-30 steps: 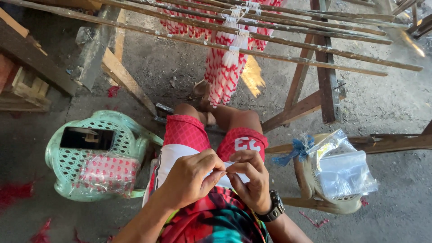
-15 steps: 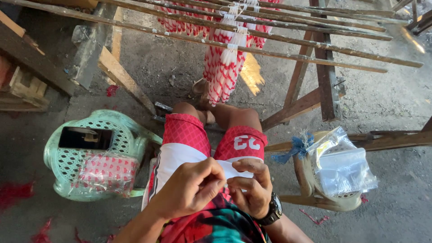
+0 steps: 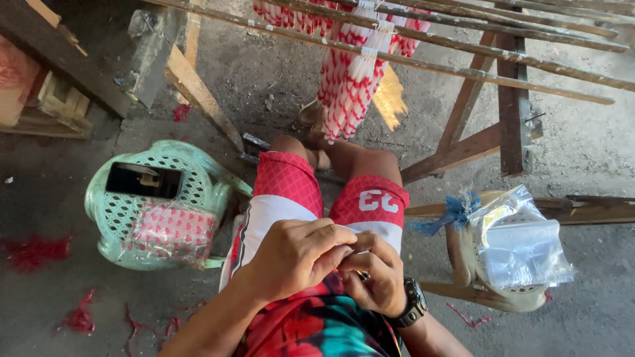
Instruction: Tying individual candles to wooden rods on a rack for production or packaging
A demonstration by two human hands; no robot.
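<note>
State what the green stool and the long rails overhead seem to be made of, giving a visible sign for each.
Green stool: moulded plastic, judging by its perforated lattice seat and smooth pale sheen. Rails: apparently rough, unfinished wood; grain and uneven brown edges show.

- A green plastic stool (image 3: 106, 218) carries a dark phone (image 3: 144, 180) and a red packet (image 3: 173, 231).
- A beige stool (image 3: 463, 264) holds clear bags (image 3: 522, 248).
- Red-and-white candles (image 3: 350, 86) hang from wooden slats (image 3: 463, 66).

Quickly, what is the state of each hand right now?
Left hand: fingers curled shut, pinching something small; what it is cannot be told.
Right hand: fingers curled against the left; contents hidden.
</note>
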